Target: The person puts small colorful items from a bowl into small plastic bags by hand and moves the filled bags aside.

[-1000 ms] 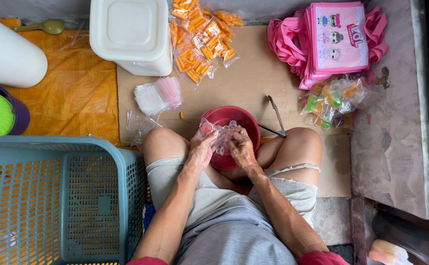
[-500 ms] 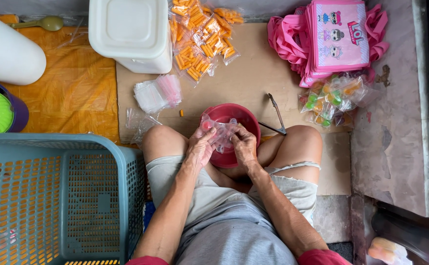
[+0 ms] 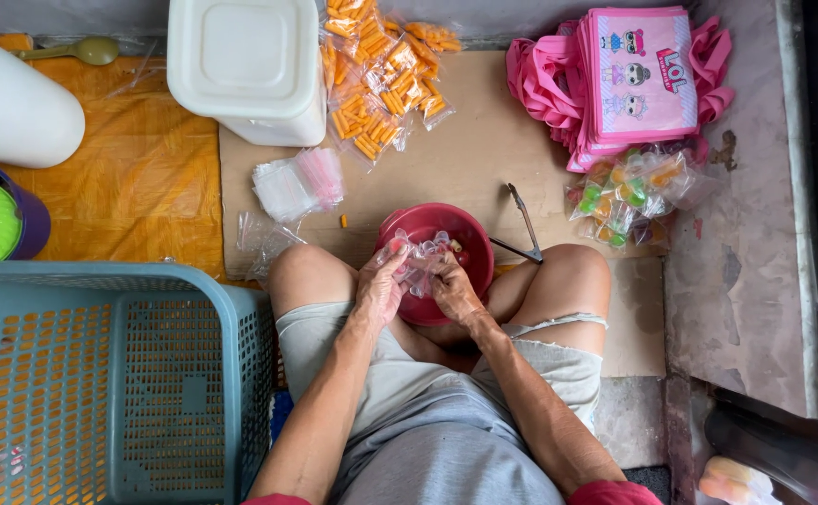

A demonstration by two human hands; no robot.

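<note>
Clear plastic, a small bag (image 3: 418,262) is pinched between both hands, the left hand (image 3: 381,290) and right hand (image 3: 451,288) each closed on it over the red bowl (image 3: 465,234) between the person's knees. I judge a loose pinch could let the bag slip and spill its small pieces onto the cardboard (image 3: 465,159), since one orange piece (image 3: 342,222) already lies there. Farther out lie a stack of empty clear bags (image 3: 292,184), packets of orange snacks (image 3: 381,65) beside a white tub (image 3: 245,61), bagged green and orange sweets (image 3: 629,196), and pink cartoon-printed bags (image 3: 633,75).
</note>
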